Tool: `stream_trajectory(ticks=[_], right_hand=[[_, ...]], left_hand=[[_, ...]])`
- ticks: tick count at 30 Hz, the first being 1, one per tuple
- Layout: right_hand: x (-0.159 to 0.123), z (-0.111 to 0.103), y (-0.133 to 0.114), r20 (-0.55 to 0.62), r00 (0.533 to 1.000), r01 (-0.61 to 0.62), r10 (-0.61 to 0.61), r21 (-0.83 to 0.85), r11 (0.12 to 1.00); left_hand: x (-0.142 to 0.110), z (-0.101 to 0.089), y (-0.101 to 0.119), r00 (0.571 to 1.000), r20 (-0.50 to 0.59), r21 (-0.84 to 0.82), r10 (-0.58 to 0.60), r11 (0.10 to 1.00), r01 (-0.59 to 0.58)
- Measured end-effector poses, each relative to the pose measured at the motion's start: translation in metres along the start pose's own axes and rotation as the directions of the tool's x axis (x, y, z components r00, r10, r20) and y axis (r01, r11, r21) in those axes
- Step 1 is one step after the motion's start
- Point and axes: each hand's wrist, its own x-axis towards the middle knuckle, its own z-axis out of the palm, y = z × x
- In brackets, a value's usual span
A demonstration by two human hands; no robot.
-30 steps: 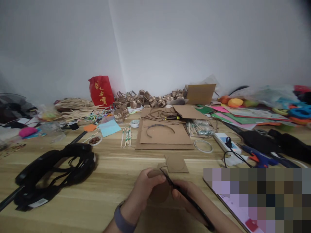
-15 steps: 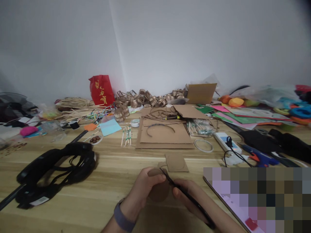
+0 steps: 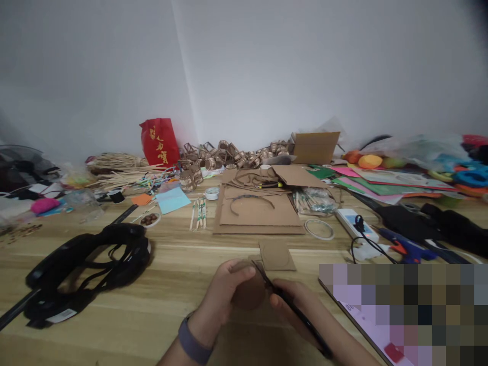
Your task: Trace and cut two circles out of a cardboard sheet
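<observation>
We see the left hand [image 3: 224, 292] gripping a round cardboard disc [image 3: 249, 292], thumb across its upper edge, holding it just above the wooden counter [image 3: 171, 284]. The right hand [image 3: 301, 310] is closed around a black cutter [image 3: 290, 307] whose tip touches the disc's right edge. Just beyond the disc lies a cardboard square [image 3: 276, 255]. A black headset [image 3: 84, 269] rests well to the left.

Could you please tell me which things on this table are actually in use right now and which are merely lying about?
In use:
left hand holding cardboard disc
right hand holding scissors

Lying about:
black straps
red bag
glue gun
tape ring
cardboard sheets
</observation>
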Motion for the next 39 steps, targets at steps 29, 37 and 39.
stream_trajectory(ticks=[29, 37, 39], right_hand=[[-0.004, -0.007, -0.020, 0.073, 0.992, 0.088, -0.102, 0.175, 0.981], [-0.004, -0.006, -0.020, 0.082, 0.990, 0.104, -0.119, 0.166, 0.981], [-0.004, -0.005, -0.019, 0.066, 0.991, 0.104, -0.114, 0.147, 0.984]], left_hand=[[0.000, 0.000, -0.008, 0.997, -0.065, 0.182, 0.027, 0.983, -0.015], [-0.001, 0.000, -0.007, 0.997, -0.063, 0.206, 0.034, 0.978, -0.021], [-0.001, 0.000, -0.007, 0.997, -0.074, 0.204, 0.023, 0.979, -0.008]])
